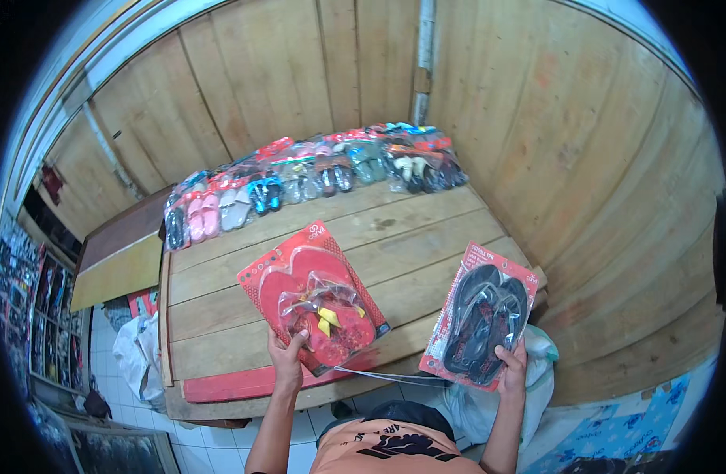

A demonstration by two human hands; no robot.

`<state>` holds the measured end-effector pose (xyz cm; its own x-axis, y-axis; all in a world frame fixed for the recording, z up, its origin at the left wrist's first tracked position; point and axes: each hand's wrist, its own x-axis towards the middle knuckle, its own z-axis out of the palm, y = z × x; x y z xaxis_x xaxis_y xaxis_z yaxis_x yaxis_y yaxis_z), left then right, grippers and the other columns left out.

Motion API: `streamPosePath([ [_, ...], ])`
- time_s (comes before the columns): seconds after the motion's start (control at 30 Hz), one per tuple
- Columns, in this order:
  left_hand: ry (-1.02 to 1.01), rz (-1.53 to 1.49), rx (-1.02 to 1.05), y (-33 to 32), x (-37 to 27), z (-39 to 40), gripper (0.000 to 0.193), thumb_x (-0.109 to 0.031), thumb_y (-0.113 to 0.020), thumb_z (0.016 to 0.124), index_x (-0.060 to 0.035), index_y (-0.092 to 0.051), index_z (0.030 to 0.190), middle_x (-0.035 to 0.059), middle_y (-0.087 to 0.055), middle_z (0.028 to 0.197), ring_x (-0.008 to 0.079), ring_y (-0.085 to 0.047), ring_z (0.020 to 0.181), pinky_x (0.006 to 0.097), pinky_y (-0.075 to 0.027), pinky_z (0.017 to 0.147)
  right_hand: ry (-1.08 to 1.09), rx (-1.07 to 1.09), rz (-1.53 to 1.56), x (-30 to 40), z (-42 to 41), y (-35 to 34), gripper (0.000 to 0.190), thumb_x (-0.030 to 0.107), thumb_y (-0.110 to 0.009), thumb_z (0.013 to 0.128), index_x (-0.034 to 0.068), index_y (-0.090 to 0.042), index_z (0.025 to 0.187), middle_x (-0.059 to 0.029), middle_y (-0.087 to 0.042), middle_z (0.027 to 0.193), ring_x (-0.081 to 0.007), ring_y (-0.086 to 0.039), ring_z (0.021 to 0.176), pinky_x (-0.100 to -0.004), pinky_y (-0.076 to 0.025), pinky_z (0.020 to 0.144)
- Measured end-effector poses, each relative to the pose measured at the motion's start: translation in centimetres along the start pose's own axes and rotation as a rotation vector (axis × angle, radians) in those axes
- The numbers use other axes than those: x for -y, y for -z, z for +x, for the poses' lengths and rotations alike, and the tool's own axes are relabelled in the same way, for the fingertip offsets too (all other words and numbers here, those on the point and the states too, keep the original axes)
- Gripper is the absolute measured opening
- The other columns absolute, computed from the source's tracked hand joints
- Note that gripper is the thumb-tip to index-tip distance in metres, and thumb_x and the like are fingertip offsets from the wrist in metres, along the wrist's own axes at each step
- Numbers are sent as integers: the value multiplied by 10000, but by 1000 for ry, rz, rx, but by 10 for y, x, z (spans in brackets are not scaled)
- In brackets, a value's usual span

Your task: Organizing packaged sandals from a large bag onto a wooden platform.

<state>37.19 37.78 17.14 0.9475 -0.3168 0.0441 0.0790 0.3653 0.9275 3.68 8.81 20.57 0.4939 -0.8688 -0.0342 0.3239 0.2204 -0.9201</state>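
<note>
My left hand (pixel 289 358) grips the lower left edge of a blister pack of red flip-flops (pixel 321 296) with yellow bows, thumb on its front. A blister pack of black flip-flops (pixel 484 320) on a red and white card is in my right hand (pixel 511 364), held at its lower right corner. Both packs are tilted and held up over the near side of a wooden plank table (pixel 232 320). A thin pale strap (pixel 392 374) runs between the lower parts of the two packs; how it is fastened cannot be told.
Rows of bagged sandals and slippers (pixel 304 172) lie along the table's far edge, against a wooden wall (pixel 268 71). White sacks stand at the left (pixel 139 355) and right (pixel 538 379) of the table. Shelves of goods (pixel 55 314) are at far left.
</note>
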Motion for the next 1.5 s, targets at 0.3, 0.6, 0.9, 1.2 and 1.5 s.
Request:
streamPosePath([
  [0.3, -104, 47, -121, 98, -67, 77, 574, 7, -727, 867, -36, -475, 1382, 96, -634, 1235, 187, -638, 1087, 352, -507, 979, -93, 137, 24, -24, 28, -146, 761, 14, -722, 772, 8, -416, 1470, -119, -597, 1347, -235, -593, 1225, -372, -435, 1097],
  [0.6, 61, -18, -63, 42, -47, 110, 566, 1, -722, 852, -27, -486, 1366, 89, -641, 1228, 183, -641, 1088, 343, -500, 983, -188, 193, 37, -48, 92, -165, 747, 13, -724, 785, 7, -419, 1466, -119, -599, 1351, -233, -594, 1230, -372, -441, 1097],
  [0.9, 155, -147, -123, -71, 10, 156, 533, -12, -692, 884, -17, -493, 1378, 93, -648, 1258, 185, -636, 1127, 359, -486, 1023, -294, 336, 20, -33, 237, -112, 708, 10, -722, 794, 21, -446, 1447, -109, -617, 1329, -219, -600, 1223, -367, -448, 1091],
  [1.2, 78, -168, -316, -158, 56, 210, 502, -16, -675, 898, -39, -486, 1363, 80, -630, 1266, 178, -623, 1138, 363, -486, 1015, -221, 386, -37, -62, 318, -97, 787, -56, -741, 797, 36, -390, 1496, -123, -567, 1378, -231, -572, 1250, -395, -409, 1124],
  [1.5, 29, -166, -293, -168, 98, 263, 535, -43, -675, 910, -58, -467, 1403, 79, -600, 1340, 196, -587, 1220, 387, -444, 1078, -274, 105, -115, -117, 353, -100, 700, -42, -750, 832, 31, -440, 1455, -90, -588, 1328, -203, -587, 1185, -355, -458, 1031],
])
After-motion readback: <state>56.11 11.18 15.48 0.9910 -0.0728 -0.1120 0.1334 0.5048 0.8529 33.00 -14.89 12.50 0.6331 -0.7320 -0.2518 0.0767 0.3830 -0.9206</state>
